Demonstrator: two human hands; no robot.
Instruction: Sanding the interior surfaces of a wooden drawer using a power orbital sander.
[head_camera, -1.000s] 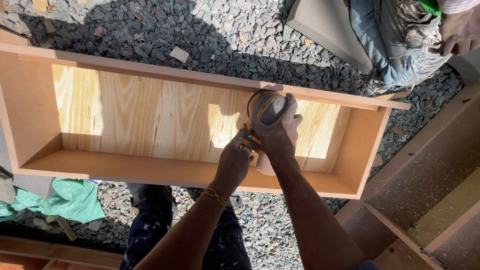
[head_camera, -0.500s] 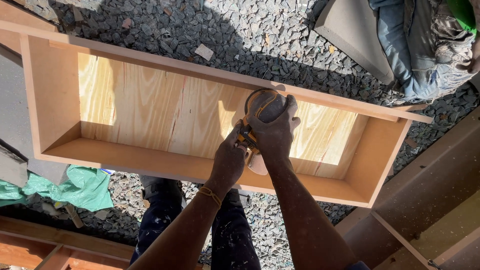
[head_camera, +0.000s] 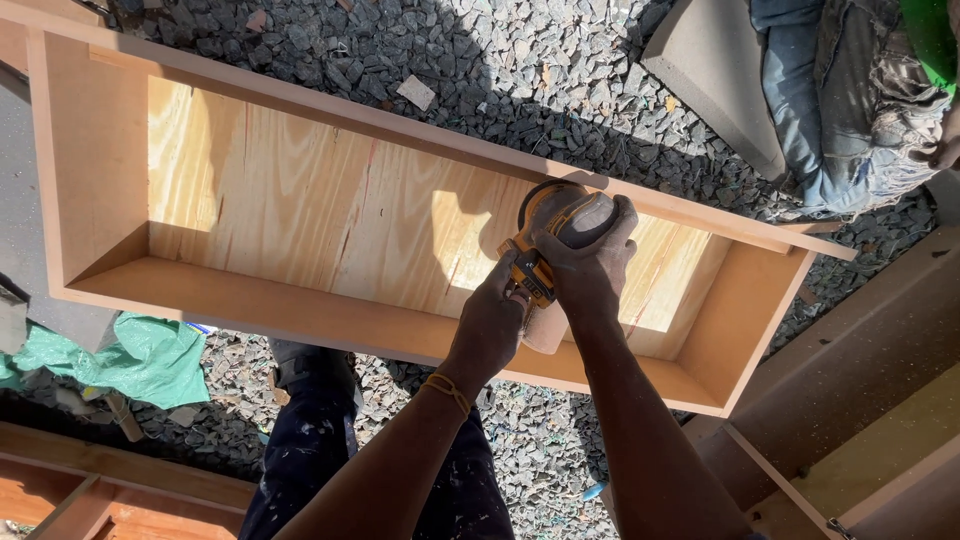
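Observation:
A long, shallow wooden box (head_camera: 90, 180) with a pale plywood back lies open side up over the gravel. Inside it, right of the middle, a yellow and black hand sander (head_camera: 553, 225) rests on the plywood. My right hand (head_camera: 592, 266) is clamped over the sander's rounded top. My left hand (head_camera: 493, 318) grips its body and handle from the near side, with a yellow band on the wrist. The sanding pad is hidden under the tool and my hands.
Grey gravel (head_camera: 420, 50) covers the ground. A green cloth (head_camera: 130, 358) lies at the lower left. Another person in jeans (head_camera: 850, 110) sits at the upper right beside a grey slab (head_camera: 715, 70). Wooden frames (head_camera: 850, 400) stand at the right and along the bottom left.
The view has shifted, so the box now sits further right and lower in frame. Both hands keep their hold on the sander at nearly the same place on the plywood.

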